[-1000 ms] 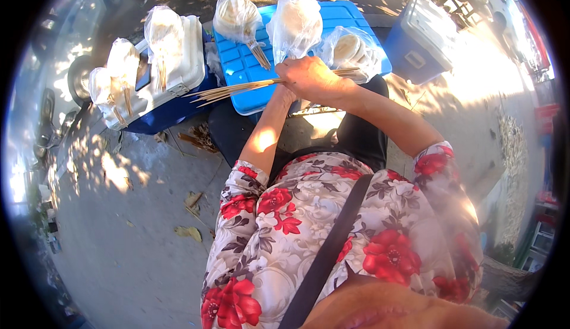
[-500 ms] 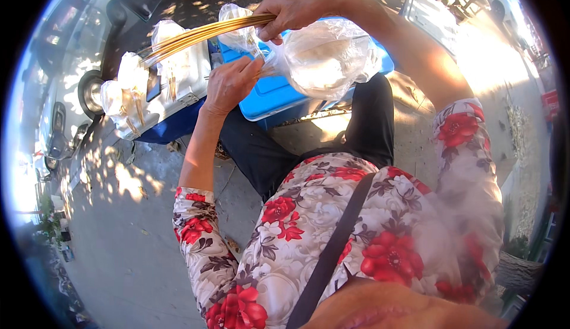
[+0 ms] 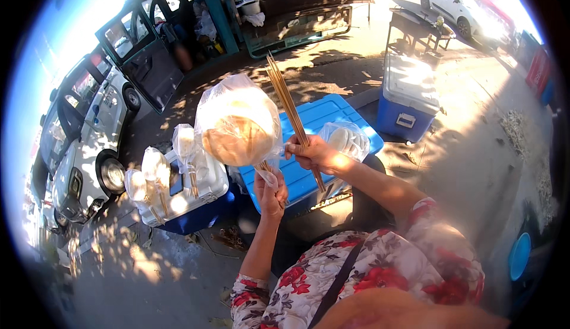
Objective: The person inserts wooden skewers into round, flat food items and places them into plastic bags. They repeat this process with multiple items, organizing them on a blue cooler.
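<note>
My left hand (image 3: 271,194) grips the twisted neck of a clear plastic bag (image 3: 238,121) holding a round flat golden cake, raised upright on a stick. My right hand (image 3: 313,153) holds a bundle of thin wooden skewers (image 3: 289,109) that point up and to the left, just right of the bag. Both hands hover over a blue cooler lid (image 3: 332,114). Another clear bag with white round pieces (image 3: 348,140) lies on that lid beside my right hand.
A white-lidded cooler (image 3: 199,186) at left carries several bagged cakes on sticks (image 3: 155,169). A second blue cooler with white lid (image 3: 408,94) stands at right. A white van (image 3: 89,127) with open doors is at left, a stall counter (image 3: 297,14) beyond, dirt ground around.
The view has tilted up. My left hand rose from the cooler and took the bagged cake by its neck; my right hand brought the skewers down and upright, beside the bag.
</note>
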{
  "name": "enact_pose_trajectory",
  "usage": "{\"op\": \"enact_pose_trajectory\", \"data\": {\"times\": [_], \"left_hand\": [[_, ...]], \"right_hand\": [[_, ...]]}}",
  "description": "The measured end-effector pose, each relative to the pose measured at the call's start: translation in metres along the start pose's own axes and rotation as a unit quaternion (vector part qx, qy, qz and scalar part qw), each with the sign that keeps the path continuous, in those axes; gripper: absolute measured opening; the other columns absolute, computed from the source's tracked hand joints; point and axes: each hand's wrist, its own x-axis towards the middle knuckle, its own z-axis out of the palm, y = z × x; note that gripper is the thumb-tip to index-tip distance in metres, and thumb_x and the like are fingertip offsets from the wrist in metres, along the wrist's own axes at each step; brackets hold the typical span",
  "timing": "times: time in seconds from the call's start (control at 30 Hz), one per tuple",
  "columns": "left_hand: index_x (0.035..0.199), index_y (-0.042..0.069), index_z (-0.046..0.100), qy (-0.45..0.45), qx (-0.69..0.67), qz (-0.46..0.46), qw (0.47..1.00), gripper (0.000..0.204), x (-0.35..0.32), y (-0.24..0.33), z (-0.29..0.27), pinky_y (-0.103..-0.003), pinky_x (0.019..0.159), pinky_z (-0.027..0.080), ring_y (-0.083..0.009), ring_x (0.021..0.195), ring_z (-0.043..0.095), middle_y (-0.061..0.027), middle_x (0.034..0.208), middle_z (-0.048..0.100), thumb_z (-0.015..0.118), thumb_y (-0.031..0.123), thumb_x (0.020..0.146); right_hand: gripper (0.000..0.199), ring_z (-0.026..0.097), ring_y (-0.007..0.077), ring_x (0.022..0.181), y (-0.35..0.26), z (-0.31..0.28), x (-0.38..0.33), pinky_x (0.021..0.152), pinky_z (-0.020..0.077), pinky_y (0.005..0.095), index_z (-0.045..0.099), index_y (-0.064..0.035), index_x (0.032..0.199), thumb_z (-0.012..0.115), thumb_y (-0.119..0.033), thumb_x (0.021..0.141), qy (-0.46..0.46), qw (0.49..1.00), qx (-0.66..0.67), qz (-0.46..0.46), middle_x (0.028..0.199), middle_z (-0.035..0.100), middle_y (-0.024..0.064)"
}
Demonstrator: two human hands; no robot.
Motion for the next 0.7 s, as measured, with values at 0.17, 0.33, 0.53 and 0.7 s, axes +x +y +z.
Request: {"op": "enact_pose_trajectory", "data": {"times": [0.17, 0.33, 0.53, 0.7], "left_hand": [[0.109, 0.005, 0.044, 0.088, 0.129, -0.035, 0.987, 0.034, 0.019, -0.038, -0.019, -0.019, 0.035, 0.028, -0.0040, 0.041, 0.036, -0.0010, 0.067, 0.047, 0.057, 0.028, 0.088], [0.115, -0.002, 0.044, 0.105, 0.438, 0.098, 0.887, 0.039, 0.018, -0.075, -0.065, -0.037, 0.056, 0.049, -0.0307, 0.066, 0.063, -0.0184, 0.083, 0.063, 0.056, 0.016, 0.083], [0.111, 0.000, 0.047, 0.065, 0.412, -0.010, 0.909, 0.034, 0.008, -0.059, -0.041, -0.027, 0.053, 0.043, -0.0135, 0.062, 0.055, -0.0057, 0.080, 0.057, 0.057, 0.013, 0.082], [0.099, 0.007, 0.048, 0.090, 0.083, -0.211, 0.970, 0.016, 0.003, -0.051, -0.040, -0.019, 0.036, 0.026, -0.0034, 0.043, 0.035, 0.0005, 0.069, 0.048, 0.055, 0.016, 0.087]], "right_hand": [[0.025, 0.055, 0.0087, 0.072, 0.065, 0.004, -0.002, 0.064, 0.0462, 0.0259, 0.061, 0.0011, 0.098, 0.058, -0.022, 0.091, 0.041, 0.979, -0.175, -0.096, 0.081, 0.062, 0.0025], [0.025, 0.055, 0.0079, 0.075, 0.080, -0.006, 0.007, 0.065, 0.0462, 0.0244, 0.061, 0.0022, 0.096, 0.058, -0.021, 0.089, 0.007, 0.961, -0.255, -0.103, 0.081, 0.062, 0.0035], [0.023, 0.055, 0.0086, 0.064, 0.104, -0.033, 0.012, 0.057, 0.0448, 0.0246, 0.061, 0.0008, 0.092, 0.063, -0.021, 0.085, 0.047, 0.977, -0.184, -0.096, 0.071, 0.061, 0.0040], [0.024, 0.036, 0.0061, 0.045, 0.080, -0.029, 0.011, 0.042, 0.0266, 0.0219, 0.057, -0.0040, 0.088, 0.066, -0.026, 0.084, 0.028, 0.995, 0.014, 0.097, 0.055, 0.044, -0.0024]]}}
